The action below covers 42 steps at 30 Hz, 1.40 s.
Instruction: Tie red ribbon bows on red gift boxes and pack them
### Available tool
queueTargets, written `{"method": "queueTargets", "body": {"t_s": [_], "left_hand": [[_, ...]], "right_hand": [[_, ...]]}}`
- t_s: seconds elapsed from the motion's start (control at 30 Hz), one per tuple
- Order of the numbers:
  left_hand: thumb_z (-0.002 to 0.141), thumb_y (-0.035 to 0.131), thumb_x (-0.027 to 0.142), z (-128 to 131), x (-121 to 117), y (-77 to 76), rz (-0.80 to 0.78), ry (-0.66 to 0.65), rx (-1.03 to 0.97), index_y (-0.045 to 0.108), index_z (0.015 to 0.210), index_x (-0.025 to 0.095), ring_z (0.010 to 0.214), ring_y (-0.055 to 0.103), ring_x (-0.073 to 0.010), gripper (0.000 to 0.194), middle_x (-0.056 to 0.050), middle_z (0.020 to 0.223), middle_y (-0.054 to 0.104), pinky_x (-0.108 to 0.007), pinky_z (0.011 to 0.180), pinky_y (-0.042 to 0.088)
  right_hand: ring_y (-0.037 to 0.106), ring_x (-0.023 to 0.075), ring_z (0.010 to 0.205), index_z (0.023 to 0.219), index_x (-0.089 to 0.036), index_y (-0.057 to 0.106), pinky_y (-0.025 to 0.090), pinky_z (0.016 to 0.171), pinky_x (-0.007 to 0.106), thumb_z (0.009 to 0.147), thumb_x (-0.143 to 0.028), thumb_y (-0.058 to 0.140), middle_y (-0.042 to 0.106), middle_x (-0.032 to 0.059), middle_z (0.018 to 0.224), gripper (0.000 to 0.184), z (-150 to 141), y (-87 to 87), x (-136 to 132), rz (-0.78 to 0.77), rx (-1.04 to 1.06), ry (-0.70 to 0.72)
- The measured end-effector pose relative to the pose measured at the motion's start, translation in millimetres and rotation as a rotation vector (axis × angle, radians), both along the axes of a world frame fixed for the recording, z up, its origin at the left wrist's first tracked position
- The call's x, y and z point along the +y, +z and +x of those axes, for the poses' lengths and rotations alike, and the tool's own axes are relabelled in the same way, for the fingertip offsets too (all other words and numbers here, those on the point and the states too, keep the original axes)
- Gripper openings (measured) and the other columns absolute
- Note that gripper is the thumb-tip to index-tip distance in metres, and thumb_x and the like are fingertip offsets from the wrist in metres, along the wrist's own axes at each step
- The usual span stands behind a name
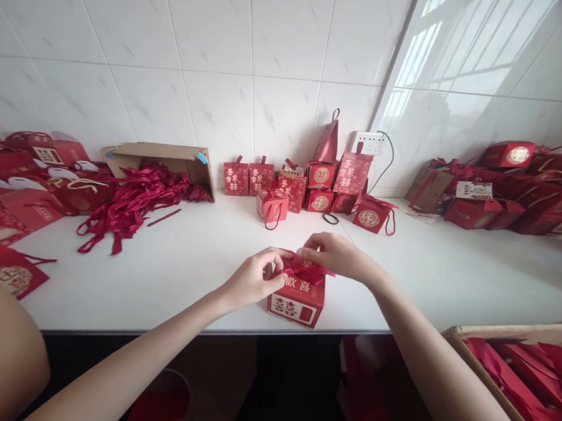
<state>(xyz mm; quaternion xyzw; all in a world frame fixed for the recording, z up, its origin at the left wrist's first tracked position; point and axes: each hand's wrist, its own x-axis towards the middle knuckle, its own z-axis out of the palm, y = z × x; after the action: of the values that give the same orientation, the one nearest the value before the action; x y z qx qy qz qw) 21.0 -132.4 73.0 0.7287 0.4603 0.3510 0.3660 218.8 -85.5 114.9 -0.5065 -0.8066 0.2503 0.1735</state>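
A red gift box (297,297) with white and gold Chinese characters stands at the front edge of the white table. A dark red ribbon bow (307,272) sits on its top. My left hand (258,276) is at the left side of the bow, thumb and fingers pinched on the ribbon. From the right, my right hand (333,253) reaches over the top of the box, its fingers bent and closed on the ribbon's other side. The fingertips of the right hand are partly hidden by the bow.
A cardboard box (203,170) lies on its side, spilling red ribbons (134,196). Red boxes line the wall (219,113) and pile up at both sides. Another person's arm (10,350) is at left. An open carton (462,339) of ribboned boxes stands lower right.
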Motion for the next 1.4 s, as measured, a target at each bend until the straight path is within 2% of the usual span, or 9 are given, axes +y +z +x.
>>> {"method": "queueTargets", "body": {"t_s": [0.13, 0.23, 0.37, 0.57, 0.67, 0.8, 0.9, 1.17, 1.4], "left_hand": [[0.075, 0.054, 0.024, -1.3, -2.4, 0.3, -0.002, -0.002, 0.012, 0.041, 0.067, 0.018, 0.056, 0.042, -0.0054, 0.016, -0.003, 0.119, 0.058, -0.025, 0.057, 0.038], [0.076, 0.054, 0.026, -0.8, -2.8, -1.8, 0.021, 0.001, 0.020, 0.043, 0.068, 0.018, 0.054, 0.041, -0.0048, 0.016, -0.003, 0.118, 0.057, -0.025, 0.056, 0.038], [0.074, 0.055, 0.027, 1.8, -3.0, -6.3, 0.146, 0.071, 0.042, 0.045, 0.068, 0.018, 0.059, 0.043, -0.0079, 0.014, -0.001, 0.088, 0.053, -0.025, 0.058, 0.039], [0.075, 0.051, 0.026, 4.7, -7.5, -4.3, 0.093, 0.100, 0.057, 0.042, 0.068, 0.019, 0.059, 0.041, -0.0095, 0.014, 0.004, 0.068, 0.045, -0.024, 0.058, 0.036], [0.077, 0.052, 0.027, 4.7, -9.5, 1.2, 0.048, 0.079, 0.060, 0.046, 0.076, 0.019, 0.056, 0.041, -0.0090, 0.010, 0.005, 0.065, 0.046, -0.023, 0.055, 0.035], [0.081, 0.053, 0.033, 2.0, -7.4, 6.1, 0.035, 0.072, 0.111, 0.054, 0.084, 0.019, 0.055, 0.044, -0.0091, 0.014, 0.004, 0.069, 0.053, -0.023, 0.054, 0.036], [0.082, 0.054, 0.034, -1.5, -2.6, 5.6, 0.108, 0.051, 0.132, 0.058, 0.082, 0.019, 0.062, 0.049, -0.0101, 0.016, 0.000, 0.083, 0.058, -0.025, 0.061, 0.040], [0.084, 0.052, 0.036, -1.7, 2.2, 10.9, 0.138, -0.011, 0.158, 0.057, 0.077, 0.019, 0.070, 0.051, -0.0116, 0.020, 0.000, 0.086, 0.056, -0.025, 0.068, 0.041], [0.085, 0.049, 0.036, -2.0, 3.2, 15.8, 0.160, -0.024, 0.165, 0.052, 0.069, 0.018, 0.076, 0.051, -0.0137, 0.025, 0.000, 0.083, 0.051, -0.027, 0.074, 0.040]], "right_hand": [[0.060, 0.0184, 0.082, 0.105, -0.018, 0.057, 0.044, 0.060, 0.025, 0.078, -0.041, 0.062, 0.065, 0.0090, 0.097, 0.035, -13.2, -12.9, 9.2, -0.099, 0.044, 0.021], [0.061, 0.0160, 0.077, 0.109, -0.018, 0.053, 0.047, 0.062, 0.025, 0.078, -0.030, 0.064, 0.066, 0.0063, 0.089, 0.035, -15.8, -20.9, 16.2, -0.244, 0.207, 0.092], [0.060, 0.0124, 0.069, 0.098, -0.016, 0.056, 0.047, 0.063, 0.025, 0.074, -0.015, 0.063, 0.064, 0.0015, 0.076, 0.026, -17.4, -26.8, 19.2, -0.291, 0.442, 0.075], [0.053, 0.0085, 0.053, 0.098, -0.017, 0.055, 0.042, 0.054, 0.022, 0.071, -0.018, 0.062, 0.056, -0.0054, 0.062, 0.029, -21.5, -33.7, 17.7, -0.330, 0.637, 0.051], [0.058, 0.0120, 0.065, 0.103, -0.017, 0.053, 0.046, 0.061, 0.025, 0.073, -0.025, 0.063, 0.061, -0.0002, 0.075, 0.033, -18.9, -34.4, 14.9, -0.284, 0.595, 0.024], [0.059, 0.0186, 0.092, 0.100, -0.018, 0.054, 0.049, 0.075, 0.031, 0.082, -0.039, 0.055, 0.061, 0.0082, 0.099, 0.027, -3.2, -28.1, -7.9, 0.077, 0.531, -0.128], [0.058, 0.0178, 0.081, 0.080, -0.020, 0.059, 0.048, 0.072, 0.031, 0.085, -0.047, 0.051, 0.059, 0.0061, 0.089, 0.028, 9.8, -22.8, -35.3, 0.223, 0.383, -0.093], [0.056, 0.0136, 0.074, 0.082, -0.023, 0.063, 0.047, 0.071, 0.027, 0.080, -0.024, 0.061, 0.055, 0.0027, 0.091, 0.003, 5.9, -24.2, -54.4, 0.147, 0.224, 0.052], [0.053, 0.0117, 0.069, 0.066, -0.019, 0.057, 0.044, 0.070, 0.027, 0.086, -0.027, 0.054, 0.054, 0.0020, 0.083, 0.021, 2.7, -20.3, -42.7, 0.128, 0.236, 0.208]]}}
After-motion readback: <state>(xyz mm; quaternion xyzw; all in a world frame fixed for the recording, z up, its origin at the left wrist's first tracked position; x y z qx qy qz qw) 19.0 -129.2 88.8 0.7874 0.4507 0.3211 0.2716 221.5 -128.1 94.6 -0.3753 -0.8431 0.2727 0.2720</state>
